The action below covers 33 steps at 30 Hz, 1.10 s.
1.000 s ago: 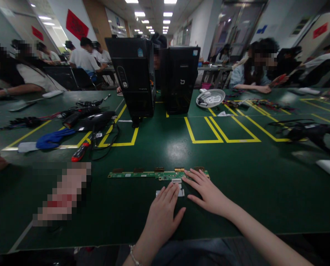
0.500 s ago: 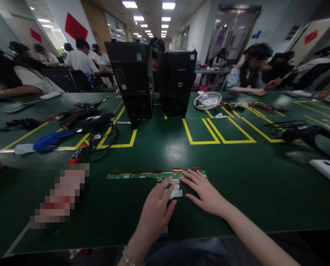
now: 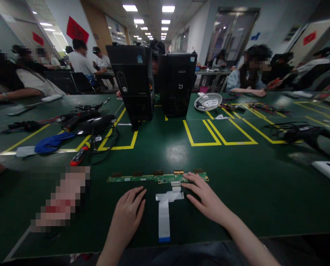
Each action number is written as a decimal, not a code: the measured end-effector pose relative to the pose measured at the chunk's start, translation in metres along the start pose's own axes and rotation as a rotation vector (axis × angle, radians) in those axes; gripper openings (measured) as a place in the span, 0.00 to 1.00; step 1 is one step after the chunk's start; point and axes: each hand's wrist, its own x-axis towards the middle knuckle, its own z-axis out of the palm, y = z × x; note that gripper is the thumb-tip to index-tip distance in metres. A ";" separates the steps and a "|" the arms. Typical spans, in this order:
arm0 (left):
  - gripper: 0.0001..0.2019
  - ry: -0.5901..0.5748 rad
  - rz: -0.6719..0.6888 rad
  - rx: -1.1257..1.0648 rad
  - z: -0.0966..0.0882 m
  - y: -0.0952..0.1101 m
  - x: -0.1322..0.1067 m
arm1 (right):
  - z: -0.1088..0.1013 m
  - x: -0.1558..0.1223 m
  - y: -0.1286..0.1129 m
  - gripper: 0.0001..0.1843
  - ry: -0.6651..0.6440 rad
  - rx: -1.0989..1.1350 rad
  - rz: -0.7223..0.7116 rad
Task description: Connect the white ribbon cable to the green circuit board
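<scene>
A long, narrow green circuit board (image 3: 140,178) with brown tabs along its far edge lies on the green table. From its near edge a white flat ribbon cable (image 3: 164,218) with a blue end runs toward me, bent sideways near the connector. My right hand (image 3: 205,197) is open, its fingertips at the right part of the board, beside the connector. Left of the cable, my left hand (image 3: 127,210) rests with fingers spread and holds nothing. It is apart from both board and cable.
Two black computer towers (image 3: 130,85) stand ahead. A red and black screwdriver (image 3: 80,156), a blue glove (image 3: 52,142) and tangled cables lie at left. A white basket (image 3: 208,102) sits beyond at right, a white case (image 3: 329,173) at the right edge. Other people sit around.
My left hand has moved left, off the board's connector area, uncovering the ribbon cable and its blue end. My right hand has stayed nearly in place.
</scene>
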 end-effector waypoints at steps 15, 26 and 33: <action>0.15 -0.011 -0.034 -0.031 0.001 0.003 0.004 | 0.012 -0.002 -0.012 0.28 -0.144 -0.040 0.023; 0.15 -0.026 -0.036 -0.019 0.002 0.001 0.003 | 0.005 -0.005 -0.010 0.35 -0.207 -0.087 0.029; 0.16 -0.014 -0.027 -0.015 0.001 0.002 0.003 | -0.006 -0.041 0.010 0.36 -0.167 -0.216 0.171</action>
